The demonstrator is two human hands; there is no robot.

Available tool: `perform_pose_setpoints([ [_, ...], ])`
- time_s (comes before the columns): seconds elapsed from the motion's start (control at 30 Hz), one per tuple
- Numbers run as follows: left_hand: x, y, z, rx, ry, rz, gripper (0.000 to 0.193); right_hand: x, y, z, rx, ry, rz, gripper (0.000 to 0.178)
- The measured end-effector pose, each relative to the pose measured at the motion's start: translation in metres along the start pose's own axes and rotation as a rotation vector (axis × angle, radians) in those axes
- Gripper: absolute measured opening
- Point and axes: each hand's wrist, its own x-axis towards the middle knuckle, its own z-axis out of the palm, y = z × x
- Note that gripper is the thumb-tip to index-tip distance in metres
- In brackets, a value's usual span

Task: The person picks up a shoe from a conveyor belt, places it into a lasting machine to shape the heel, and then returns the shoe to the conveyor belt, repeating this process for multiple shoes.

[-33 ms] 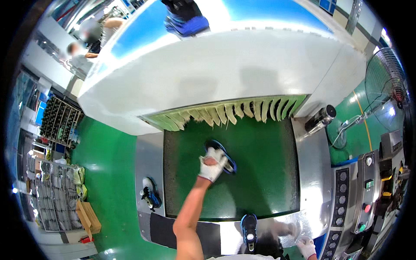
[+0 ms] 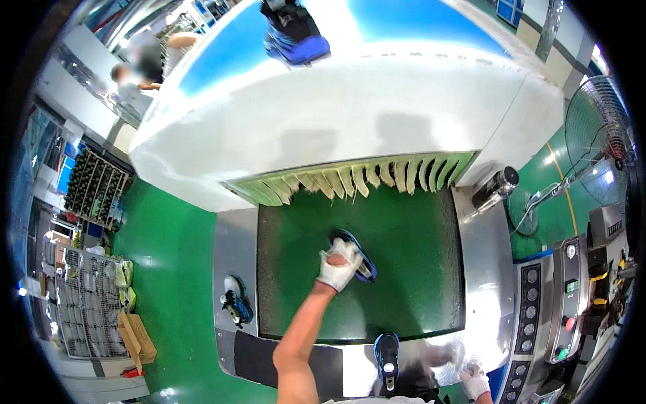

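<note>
My left hand (image 2: 338, 266), in a white glove, reaches over the green belt (image 2: 417, 269) and grips a dark shoe with a blue edge (image 2: 365, 266). The hand covers much of that shoe. A second shoe, black with blue trim (image 2: 387, 353), stands on the metal front ledge close to my body. On the metal strip left of the belt lies another shoe, black and white with some blue (image 2: 236, 301). My right hand (image 2: 475, 382), gloved too, is at the ledge's right end, beside a blue panel; its fingers are too small to make out.
Pale fabric strips (image 2: 350, 178) hang across the opening of a large white machine (image 2: 350, 101). A metal flask (image 2: 498, 187) stands on the right rim. Control panels (image 2: 568, 296) and a standing fan (image 2: 595, 148) are further right. Racks (image 2: 97, 185) and people are at the left.
My left hand and the shoe in it have shifted slightly right and nearer to me over the belt. My right hand stays about where it was. The whole view has tilted a little.
</note>
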Motion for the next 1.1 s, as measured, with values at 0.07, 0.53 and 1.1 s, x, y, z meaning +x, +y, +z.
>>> perform_pose_setpoints([
  [0.07,-0.033,0.055,0.007,-0.077,-0.056,0.033,0.033,-0.002,-0.096,-0.031,0.376,-0.019,-0.106,0.077],
  [0.53,-0.190,0.378,0.030,-0.256,-0.271,0.725,0.041,-0.070,-0.142,-0.091,0.410,0.392,-0.520,0.062],
  [1.1,-0.184,0.606,0.026,-0.648,0.113,0.931,0.056,-0.244,0.071,-0.211,1.944,0.498,-0.318,0.042],
])
